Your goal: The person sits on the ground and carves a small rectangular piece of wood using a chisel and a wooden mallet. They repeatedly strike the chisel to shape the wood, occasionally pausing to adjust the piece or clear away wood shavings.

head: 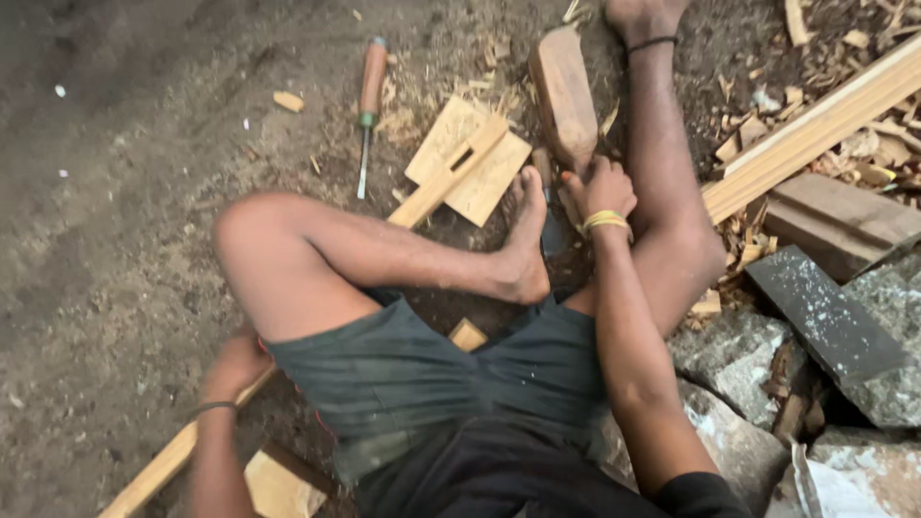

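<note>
The right hand (pixel 597 188) is closed around a dark tool (pixel 554 230) just under the wooden mallet (pixel 564 96), right beside the bare foot (pixel 526 240). A slip could hurt the toes. The left hand (pixel 235 364) grips a long wood strip (pixel 173 456) by the hip. The dirt floor (pixel 115 240) has wood chips (pixel 815 67), a chisel (pixel 368 105) and stones (pixel 739 355).

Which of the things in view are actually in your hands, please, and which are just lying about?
In hand:
- wooden mallet, gripped by the right hand
- long wooden strip, held by the left hand

Lying about:
- chisel
- mortised board
- timber batten
- stone blocks
- wood chips
</note>
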